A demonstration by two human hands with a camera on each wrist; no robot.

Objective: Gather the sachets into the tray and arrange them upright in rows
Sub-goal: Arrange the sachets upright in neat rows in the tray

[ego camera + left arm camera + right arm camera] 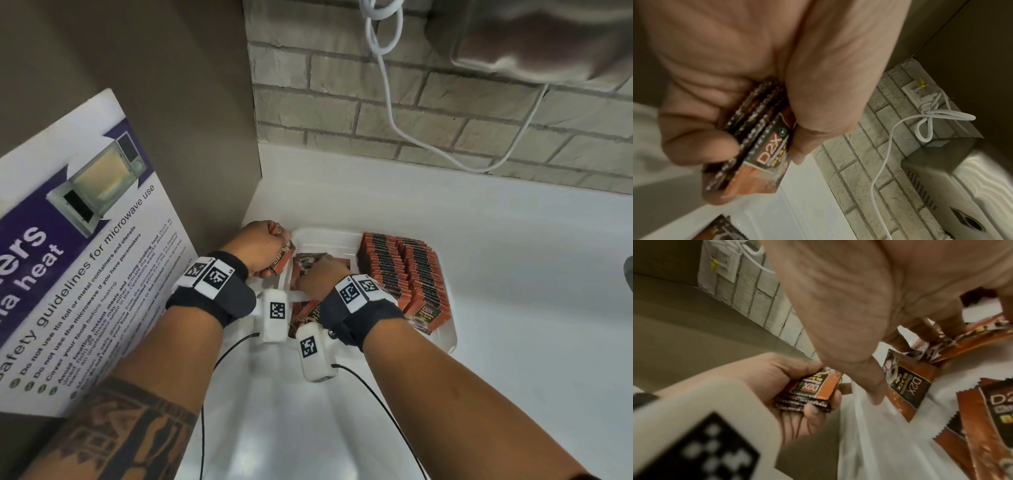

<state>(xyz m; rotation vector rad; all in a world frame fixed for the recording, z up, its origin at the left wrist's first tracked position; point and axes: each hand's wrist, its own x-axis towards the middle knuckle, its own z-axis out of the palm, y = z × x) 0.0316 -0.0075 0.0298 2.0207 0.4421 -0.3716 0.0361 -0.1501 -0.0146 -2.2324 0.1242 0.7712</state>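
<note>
Sachets (404, 274) stand upright in rows at the right of the white tray (325, 236); others lie flat inside. My left hand (260, 246) clenches a small stack (760, 146) beside the tray's left rim — my right hand (318, 277) reaches among the flat ones; I cannot tell its grip.

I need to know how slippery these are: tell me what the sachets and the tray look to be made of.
Sachets: glossy printed foil or plastic film, by the look; serrated crimped ends and sheen suggest it. The left hand grips a small stack.
Tray: smooth white plastic, probably; rounded moulded rim, slight gloss.
</note>
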